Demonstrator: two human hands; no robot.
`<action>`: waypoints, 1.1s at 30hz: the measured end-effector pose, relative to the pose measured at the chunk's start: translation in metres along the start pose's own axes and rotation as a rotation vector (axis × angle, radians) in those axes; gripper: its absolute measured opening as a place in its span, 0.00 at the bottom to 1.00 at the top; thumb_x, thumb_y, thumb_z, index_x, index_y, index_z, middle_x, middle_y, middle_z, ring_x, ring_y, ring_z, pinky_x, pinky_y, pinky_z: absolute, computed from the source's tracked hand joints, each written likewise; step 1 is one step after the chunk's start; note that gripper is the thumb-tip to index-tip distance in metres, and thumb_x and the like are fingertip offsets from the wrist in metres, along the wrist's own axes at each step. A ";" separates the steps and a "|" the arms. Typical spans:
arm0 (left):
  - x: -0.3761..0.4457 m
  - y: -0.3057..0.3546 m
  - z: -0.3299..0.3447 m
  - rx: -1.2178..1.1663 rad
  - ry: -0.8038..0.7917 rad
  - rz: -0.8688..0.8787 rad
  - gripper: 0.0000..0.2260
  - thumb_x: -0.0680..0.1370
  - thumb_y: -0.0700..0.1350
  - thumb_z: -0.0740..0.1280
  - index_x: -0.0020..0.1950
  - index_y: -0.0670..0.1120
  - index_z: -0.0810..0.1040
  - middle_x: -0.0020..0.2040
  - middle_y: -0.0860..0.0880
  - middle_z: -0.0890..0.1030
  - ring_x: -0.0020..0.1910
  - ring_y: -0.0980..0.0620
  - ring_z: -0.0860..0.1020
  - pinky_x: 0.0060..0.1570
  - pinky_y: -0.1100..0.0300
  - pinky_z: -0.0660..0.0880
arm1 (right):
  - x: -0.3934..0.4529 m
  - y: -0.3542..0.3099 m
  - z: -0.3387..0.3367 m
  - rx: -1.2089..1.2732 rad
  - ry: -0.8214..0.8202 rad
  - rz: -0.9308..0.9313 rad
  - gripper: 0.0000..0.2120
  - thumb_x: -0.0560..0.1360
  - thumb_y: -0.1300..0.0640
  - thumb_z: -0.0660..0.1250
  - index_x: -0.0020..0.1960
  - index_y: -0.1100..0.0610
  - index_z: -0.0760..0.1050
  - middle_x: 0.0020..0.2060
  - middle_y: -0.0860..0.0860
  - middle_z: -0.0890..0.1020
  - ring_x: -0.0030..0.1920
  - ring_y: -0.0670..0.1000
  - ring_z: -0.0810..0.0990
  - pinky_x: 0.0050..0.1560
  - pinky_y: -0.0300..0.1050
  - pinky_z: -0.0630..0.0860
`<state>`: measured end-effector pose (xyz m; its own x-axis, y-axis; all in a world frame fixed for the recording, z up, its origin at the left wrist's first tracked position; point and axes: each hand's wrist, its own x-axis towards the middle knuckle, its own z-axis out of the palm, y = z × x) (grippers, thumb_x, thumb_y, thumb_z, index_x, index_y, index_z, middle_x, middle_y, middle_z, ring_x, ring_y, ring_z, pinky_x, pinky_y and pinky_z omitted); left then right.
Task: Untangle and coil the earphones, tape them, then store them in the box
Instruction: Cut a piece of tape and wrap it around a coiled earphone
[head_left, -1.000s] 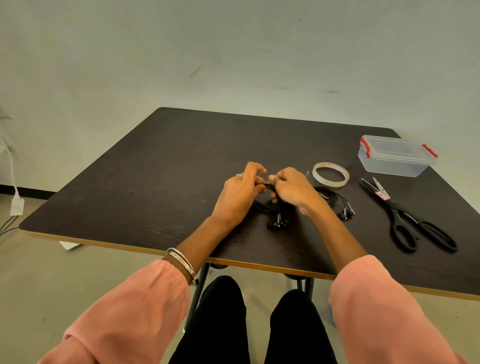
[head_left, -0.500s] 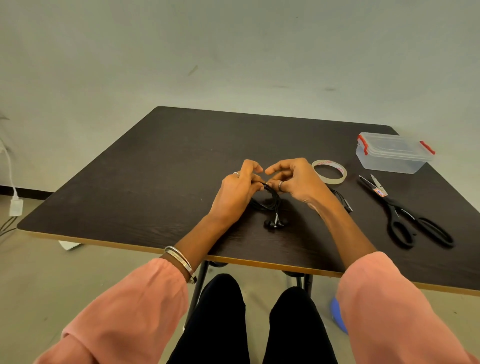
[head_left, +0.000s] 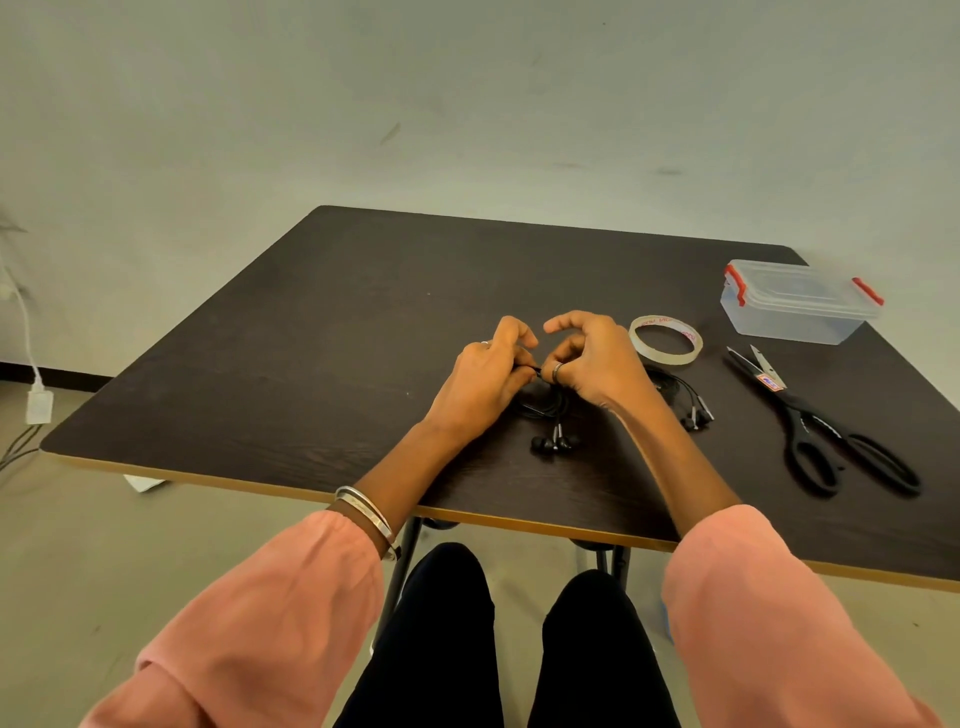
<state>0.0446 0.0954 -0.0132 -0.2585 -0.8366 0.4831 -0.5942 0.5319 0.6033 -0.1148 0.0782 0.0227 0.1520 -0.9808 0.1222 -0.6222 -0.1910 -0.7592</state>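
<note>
Centrally, left hand (head_left: 485, 376) and right hand (head_left: 592, 358) both pinch the black earphones (head_left: 551, 421), just left of the tape roll (head_left: 665, 340).

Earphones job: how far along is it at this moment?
Early. Done: nothing finished that shows. In hand: the left hand and right hand pinch the black earphones cable between them, its loops and buds on the table. A second black earphone set lies beside the right wrist, its state unclear. Left: taping and storing; the tape roll and scissors lie unused, and the clear box has its lid on.
</note>
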 end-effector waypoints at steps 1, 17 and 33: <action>0.000 0.000 0.000 -0.009 -0.001 -0.002 0.13 0.77 0.37 0.67 0.58 0.44 0.67 0.47 0.48 0.82 0.48 0.54 0.81 0.50 0.62 0.77 | -0.001 0.000 0.001 -0.014 0.011 -0.010 0.24 0.68 0.66 0.74 0.62 0.57 0.73 0.37 0.51 0.85 0.40 0.49 0.84 0.47 0.43 0.80; 0.003 -0.006 0.000 -0.101 0.041 -0.115 0.16 0.74 0.35 0.71 0.57 0.40 0.69 0.43 0.45 0.84 0.41 0.59 0.80 0.44 0.77 0.71 | -0.009 -0.001 0.013 -0.257 -0.004 -0.224 0.37 0.72 0.65 0.68 0.76 0.58 0.57 0.36 0.47 0.79 0.38 0.46 0.79 0.51 0.43 0.77; 0.006 -0.006 0.000 -0.044 0.079 -0.187 0.12 0.74 0.40 0.73 0.57 0.41 0.81 0.50 0.46 0.85 0.48 0.55 0.82 0.49 0.76 0.73 | -0.003 -0.008 0.015 -0.511 -0.025 -0.294 0.34 0.77 0.62 0.62 0.78 0.58 0.49 0.46 0.55 0.80 0.46 0.54 0.78 0.48 0.48 0.74</action>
<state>0.0467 0.0870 -0.0142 -0.0854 -0.9095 0.4069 -0.5920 0.3748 0.7135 -0.0989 0.0834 0.0190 0.3887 -0.8836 0.2611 -0.8412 -0.4560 -0.2906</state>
